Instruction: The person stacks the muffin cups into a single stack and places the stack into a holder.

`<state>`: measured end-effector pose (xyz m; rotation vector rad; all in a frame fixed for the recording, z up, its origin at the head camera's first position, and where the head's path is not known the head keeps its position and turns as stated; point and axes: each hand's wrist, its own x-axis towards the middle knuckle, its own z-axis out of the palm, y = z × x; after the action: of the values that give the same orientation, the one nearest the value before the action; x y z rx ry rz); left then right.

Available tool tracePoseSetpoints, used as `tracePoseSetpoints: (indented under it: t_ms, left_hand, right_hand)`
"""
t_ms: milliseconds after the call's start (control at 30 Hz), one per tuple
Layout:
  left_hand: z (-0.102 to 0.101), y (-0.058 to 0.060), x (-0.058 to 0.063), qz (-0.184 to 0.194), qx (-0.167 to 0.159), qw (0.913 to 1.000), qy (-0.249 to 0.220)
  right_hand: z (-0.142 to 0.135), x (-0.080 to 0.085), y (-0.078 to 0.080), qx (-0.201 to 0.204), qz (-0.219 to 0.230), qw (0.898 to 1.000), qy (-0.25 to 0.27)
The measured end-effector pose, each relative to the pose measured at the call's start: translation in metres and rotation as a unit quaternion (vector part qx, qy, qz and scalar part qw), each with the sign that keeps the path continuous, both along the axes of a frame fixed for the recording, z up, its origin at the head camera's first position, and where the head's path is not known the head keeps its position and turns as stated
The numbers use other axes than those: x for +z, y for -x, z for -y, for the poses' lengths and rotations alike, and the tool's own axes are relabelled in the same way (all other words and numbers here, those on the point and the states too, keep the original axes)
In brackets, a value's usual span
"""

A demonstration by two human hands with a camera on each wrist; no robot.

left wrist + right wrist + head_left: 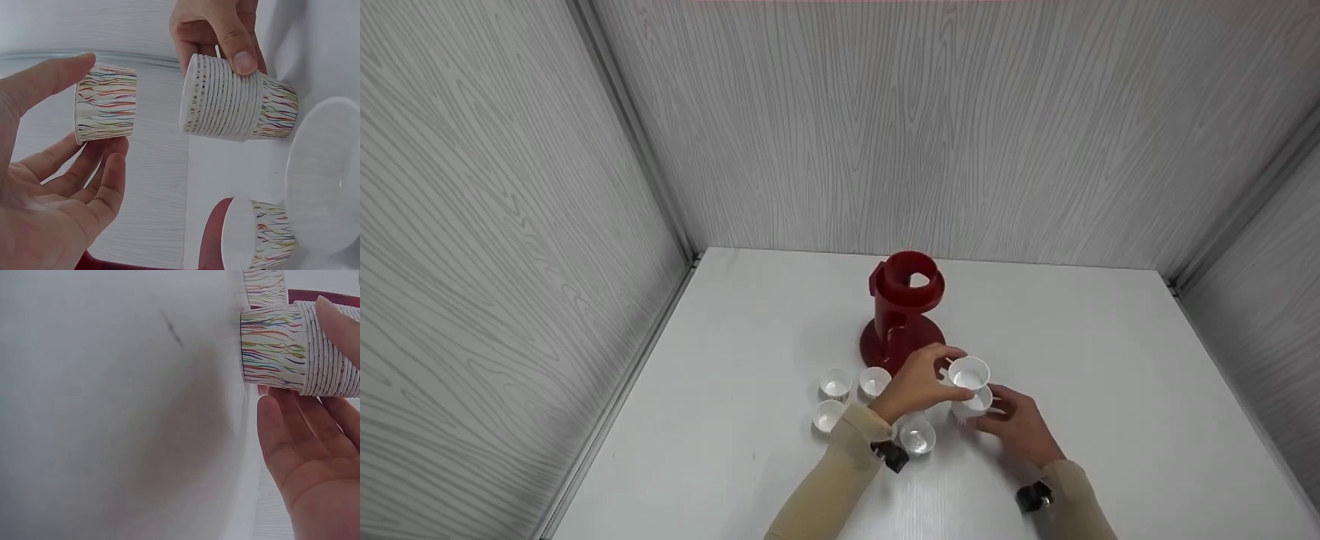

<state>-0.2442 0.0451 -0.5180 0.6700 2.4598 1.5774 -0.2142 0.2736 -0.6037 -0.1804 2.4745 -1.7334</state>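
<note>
A single small paper cup [107, 102] with wavy coloured stripes is pinched at its rim by my left hand [916, 384]. My right hand [1020, 427] grips a stack of nested paper cups [222, 101] of the same kind, with fingers and thumb around its side. In the left wrist view a gap separates the single cup from the mouth of the stack. In the head view the cup overlaps the stack just above it. The lowest cup's striped wall [273, 349] shows below the stacked rims in the right wrist view.
Several paper cups stand upright around my left forearm, among them one cup [835, 384] at the left and one [917, 436] near the front. Behind them rises a dark red stand [892, 330] with a ring-shaped top. Grey wood-grain panels [885, 135] border the white table [750, 330].
</note>
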Motion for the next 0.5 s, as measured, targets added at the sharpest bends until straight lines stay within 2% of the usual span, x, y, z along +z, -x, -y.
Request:
tracePoseSetpoints:
  t_ms: [233, 500]
  left_hand:
    - [-0.012, 0.002, -0.011, 0.026, 0.007, 0.9996, 0.013]
    - [-0.019, 0.004, -0.022, 0.007, -0.001, 0.9997, 0.022]
  right_hand:
    - [-0.001, -0.002, 0.003, -0.002, -0.005, 1.0, 0.008]
    - [-0.002, -0.003, 0.003, -0.002, -0.006, 1.0, 0.007]
